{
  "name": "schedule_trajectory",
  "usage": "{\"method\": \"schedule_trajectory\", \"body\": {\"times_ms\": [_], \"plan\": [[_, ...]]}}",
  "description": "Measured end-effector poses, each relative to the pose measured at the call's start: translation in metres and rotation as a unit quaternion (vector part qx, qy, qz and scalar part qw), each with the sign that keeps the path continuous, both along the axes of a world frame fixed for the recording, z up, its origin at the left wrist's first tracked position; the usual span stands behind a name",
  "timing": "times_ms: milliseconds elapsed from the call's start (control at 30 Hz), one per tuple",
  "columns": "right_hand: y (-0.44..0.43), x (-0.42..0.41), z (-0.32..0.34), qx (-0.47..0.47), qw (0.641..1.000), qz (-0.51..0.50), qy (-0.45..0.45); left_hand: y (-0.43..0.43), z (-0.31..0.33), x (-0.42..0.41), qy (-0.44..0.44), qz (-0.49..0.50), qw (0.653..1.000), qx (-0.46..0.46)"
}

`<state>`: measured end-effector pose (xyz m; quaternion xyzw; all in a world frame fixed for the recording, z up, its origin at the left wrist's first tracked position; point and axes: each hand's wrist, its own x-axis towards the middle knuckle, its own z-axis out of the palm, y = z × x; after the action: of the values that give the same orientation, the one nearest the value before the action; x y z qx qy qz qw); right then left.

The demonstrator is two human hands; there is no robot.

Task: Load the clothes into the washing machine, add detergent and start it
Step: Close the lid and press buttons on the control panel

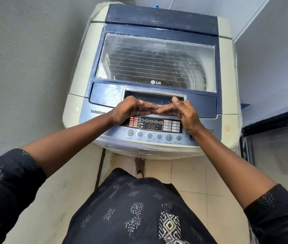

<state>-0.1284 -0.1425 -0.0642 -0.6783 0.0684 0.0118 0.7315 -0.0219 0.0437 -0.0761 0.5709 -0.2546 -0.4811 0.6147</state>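
Recorded a cream and blue top-loading washing machine (79, 71) at centre frame, its blue-framed lid with clear ribbed window (157, 62) lying shut.

Found the left hand (127, 110) and right hand (185, 113) side by side on the lid's front lip, just above the grey button-and-display control panel (157, 138). Noted the left fingers (148, 109) and right fingers (166, 110) laid together, nearly straight, tips meeting mid-lip. Saw both thumbs raised clear and nothing enclosed in either hand.

Logged the surroundings:
- rough grey plaster wall (25, 59) filling the left of frame
- pale tiled floor (189, 176) below the machine
- dark-framed glass panel (277, 148) close beside the machine at lower right
- clear plastic sheet (235, 85) draped down the machine's right side
- bare foot (139, 166) at the machine's base

Could not tell the drum's contents through the hazy, scratched window, nor whether the fingertips hooked under the lip. Lost the panel's upper edge behind both hands and its right end behind the right wrist. Made out only a small blue scrap (156, 6) cut off at the top edge, not identified.
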Motion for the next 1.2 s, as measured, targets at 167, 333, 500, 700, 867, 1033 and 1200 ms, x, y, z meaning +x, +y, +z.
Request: {"method": "schedule_trajectory", "body": {"times_ms": [167, 333, 500, 700, 867, 1033, 1200], "plan": [[0.0, -0.001, -0.002, -0.032, 0.999, -0.008, -0.008, 0.002, -0.003, 0.0, -0.011, 0.0, 1.0, -0.013], [0.001, 0.0, -0.002, -0.042, 0.999, -0.008, -0.009, 0.001, -0.003, -0.001, -0.018, 0.01, 1.0, -0.008], [0.0, 0.0, -0.004, -0.039, 0.999, -0.01, -0.011, 0.001, -0.002, -0.005, -0.018, 0.014, 1.0, -0.019], [0.0, -0.001, -0.005, -0.045, 0.999, -0.012, -0.022, 0.0, -0.002, -0.008, -0.035, 0.03, 0.999, -0.015], [0.001, -0.001, -0.005, -0.04, 0.999, -0.015, -0.033, -0.001, -0.001, -0.01, -0.044, 0.043, 0.998, -0.012], [0.001, -0.001, -0.006, -0.047, 0.998, -0.018, -0.034, -0.002, 0.001, -0.013, -0.061, 0.049, 0.997, -0.009], [0.003, -0.001, -0.005, -0.044, 0.998, -0.023, -0.029, -0.001, 0.001, -0.015, -0.068, 0.061, 0.996, -0.007]]}}
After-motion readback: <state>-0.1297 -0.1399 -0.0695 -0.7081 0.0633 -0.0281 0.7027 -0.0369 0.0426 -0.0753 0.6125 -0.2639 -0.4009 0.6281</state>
